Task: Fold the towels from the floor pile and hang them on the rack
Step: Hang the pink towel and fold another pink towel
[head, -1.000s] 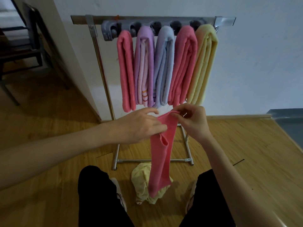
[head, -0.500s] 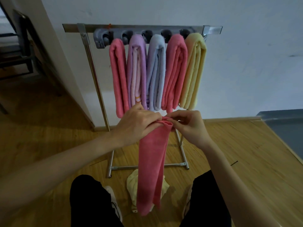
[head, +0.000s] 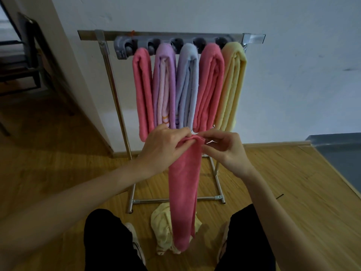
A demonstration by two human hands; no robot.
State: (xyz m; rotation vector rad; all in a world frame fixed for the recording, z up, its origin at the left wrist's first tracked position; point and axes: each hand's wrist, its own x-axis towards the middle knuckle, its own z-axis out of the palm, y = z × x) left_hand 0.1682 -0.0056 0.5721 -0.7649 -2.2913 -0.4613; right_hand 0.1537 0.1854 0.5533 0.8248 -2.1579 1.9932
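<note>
Pink terry cloth, folded into a long narrow strip, hangs straight down as the pink towel (head: 184, 192) held up in front of the rack (head: 170, 35). Left hand (head: 162, 147): fingers curled round the left side of the towel's top edge, gripping it. Right hand (head: 224, 149): thumb and fingertips pinching the right corner of the same top edge, the remaining fingers loosely bent. The two hands almost meet, just below the hems of the hung towels. The strip's lower end drops between the person's knees and overlaps a crumpled yellow towel (head: 162, 225) lying on the wooden floor (head: 273, 182), just in front of the rack's base bar. Five folded towels hang side by side from the rack's top bar, touching one another; from its left end to its right: hung pink towel (head: 143, 90), purple towel (head: 164, 85), pale blue towel (head: 186, 85), second hung pink towel (head: 210, 85), hung yellow towel (head: 232, 85). The rack stands against a white wall (head: 293, 75), and dark furniture (head: 21, 61) shows at the far left.
</note>
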